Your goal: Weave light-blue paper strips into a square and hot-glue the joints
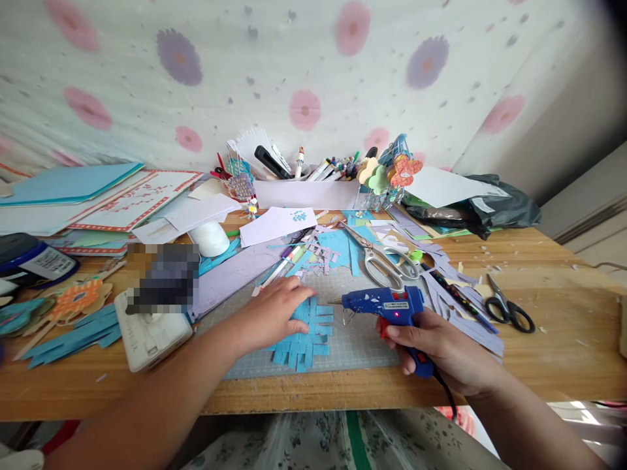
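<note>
My left hand (272, 312) lies flat, fingers stretched out, pressing on a woven mat of blue paper strips (304, 336) that rests on a grey cutting mat (353, 339). My right hand (435, 349) is wrapped round the handle of a blue hot glue gun (386, 305). The gun's nozzle points left, toward the upper right edge of the blue weave, a short way from my left fingertips. A black cord runs down from the handle past the table's front edge.
Silver scissors (379, 258) lie behind the glue gun, and black scissors (507, 308) to the right. Purple and blue paper scraps (455, 294) litter the wooden table (563, 352). A white box of pens (306, 189) stands at the back. A white device (151, 333) sits left.
</note>
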